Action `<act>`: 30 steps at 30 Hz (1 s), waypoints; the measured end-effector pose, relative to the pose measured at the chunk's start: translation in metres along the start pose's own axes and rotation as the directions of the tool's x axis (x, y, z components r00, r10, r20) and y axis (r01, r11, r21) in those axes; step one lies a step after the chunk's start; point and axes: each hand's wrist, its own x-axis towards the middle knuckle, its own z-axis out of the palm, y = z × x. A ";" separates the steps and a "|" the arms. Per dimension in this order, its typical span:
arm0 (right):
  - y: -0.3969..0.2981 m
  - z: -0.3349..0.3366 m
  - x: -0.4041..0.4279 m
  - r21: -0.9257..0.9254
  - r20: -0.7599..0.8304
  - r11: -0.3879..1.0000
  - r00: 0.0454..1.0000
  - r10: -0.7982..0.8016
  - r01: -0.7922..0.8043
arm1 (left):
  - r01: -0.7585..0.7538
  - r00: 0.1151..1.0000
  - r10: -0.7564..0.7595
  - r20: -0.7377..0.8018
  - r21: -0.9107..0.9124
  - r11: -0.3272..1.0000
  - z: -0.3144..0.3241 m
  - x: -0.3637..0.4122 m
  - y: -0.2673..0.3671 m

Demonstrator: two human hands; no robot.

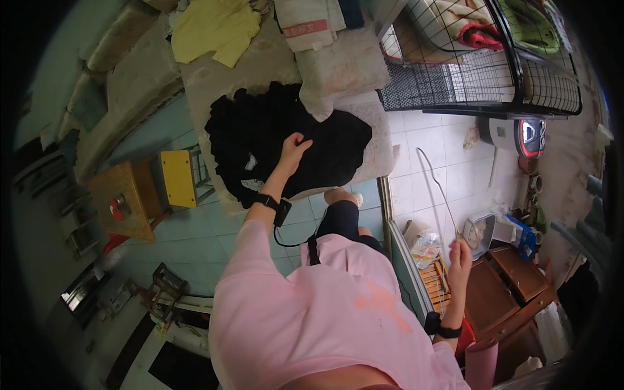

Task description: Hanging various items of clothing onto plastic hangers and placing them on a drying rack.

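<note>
A black garment (pixel 324 141) lies spread and rumpled over a pale seat or low table (pixel 243 73). Over its middle is my left hand (pixel 295 148), fingers curled and thumb toward the right; whether it pinches the cloth I cannot tell. Small white patches show in the garment's lower left folds. Off to the right, my right hand (pixel 459 258) grips a thin bent wire (pixel 437 183), shaped like part of a clothes hanger. The wire reaches upward from the fist, with thin strands below it. Both wrists wear black bands.
A yellow shirt (pixel 214 29) and white printed cloth (pixel 309 24) lie beyond the garment. A black wire cage (pixel 512 63) holds fabrics at upper right. Left stand a yellow stool (pixel 178 178) and wooden table (pixel 129 195). A brown cabinet (pixel 490 292) is below my right hand.
</note>
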 end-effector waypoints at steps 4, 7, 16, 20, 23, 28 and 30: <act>-0.011 0.059 0.023 0.066 0.133 0.982 0.974 -0.183 0.175 | 0.076 0.950 0.117 0.290 -0.576 0.814 0.050 -0.083 0.132; -0.039 0.109 0.035 0.438 0.385 0.899 0.900 -0.204 0.016 | -0.123 0.729 0.351 0.588 -0.392 0.912 0.078 -0.158 0.207; -0.102 0.075 0.027 0.676 0.362 0.734 0.839 -0.407 0.064 | -0.423 -0.064 0.131 0.989 -0.145 0.894 0.172 -0.233 0.240; -0.095 0.011 -0.007 0.705 0.030 0.626 0.867 -0.497 0.334 | -0.683 -0.079 0.195 0.978 -0.196 0.703 0.177 -0.199 0.241; -0.081 -0.031 -0.038 0.695 -0.191 0.547 0.854 -0.485 0.466 | -0.757 0.077 -0.261 0.962 0.226 0.613 0.194 -0.150 0.247; -0.051 -0.085 -0.078 0.633 -0.519 0.308 0.685 -0.512 0.710 | -0.603 0.199 -0.021 0.980 0.139 0.785 0.292 -0.138 0.235; -0.040 -0.099 -0.089 0.635 -0.603 0.309 0.704 -0.375 0.708 | -0.016 0.098 -0.309 0.946 0.312 0.950 0.341 -0.156 0.231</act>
